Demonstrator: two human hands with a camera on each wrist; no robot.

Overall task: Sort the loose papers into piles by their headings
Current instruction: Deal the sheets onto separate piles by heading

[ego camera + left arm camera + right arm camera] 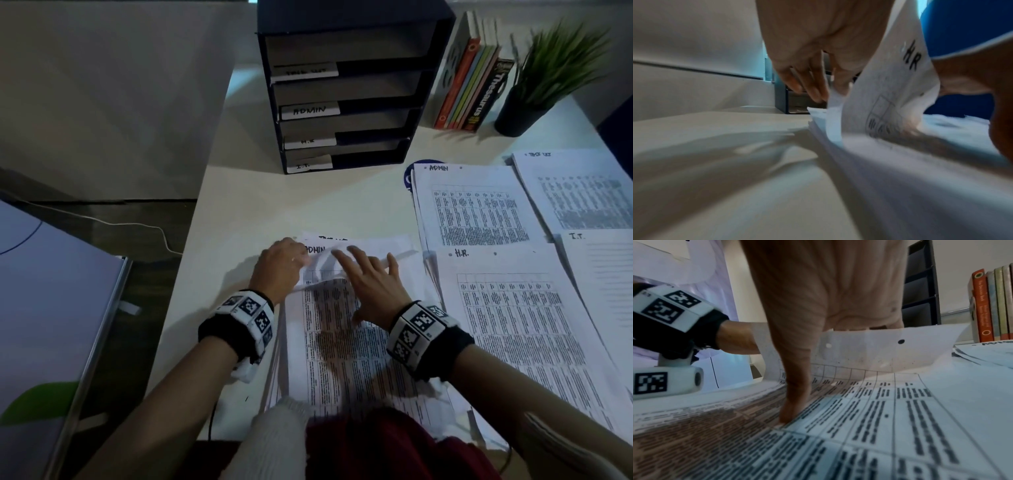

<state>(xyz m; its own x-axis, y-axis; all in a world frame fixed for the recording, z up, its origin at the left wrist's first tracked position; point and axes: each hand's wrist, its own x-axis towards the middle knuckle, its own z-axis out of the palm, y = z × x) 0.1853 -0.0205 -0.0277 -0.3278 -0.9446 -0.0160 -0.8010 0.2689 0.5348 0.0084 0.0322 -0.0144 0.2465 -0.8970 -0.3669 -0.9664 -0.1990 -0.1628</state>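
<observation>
A loose stack of printed sheets (346, 349) lies on the desk in front of me. My left hand (291, 263) pinches the top sheet's upper left corner and curls it up. The left wrist view shows that sheet (890, 97) is headed HR, held between thumb and fingers (809, 87). A sheet headed ADMIN (315, 249) shows beneath. My right hand (370, 270) lies flat on the same sheet, fingers straight, its thumb (791, 408) pressing on the print. Four sorted piles lie to the right: ADMIN (472, 205), task list (582, 192), H.R. (513, 325), I.T. (603, 267).
A dark tray organizer (342, 102) with labelled shelves stands at the back of the desk (274, 205). Books (472, 78) and a potted plant (548, 78) stand to its right. The desk's left edge drops to the floor, where a white cable (137, 224) runs.
</observation>
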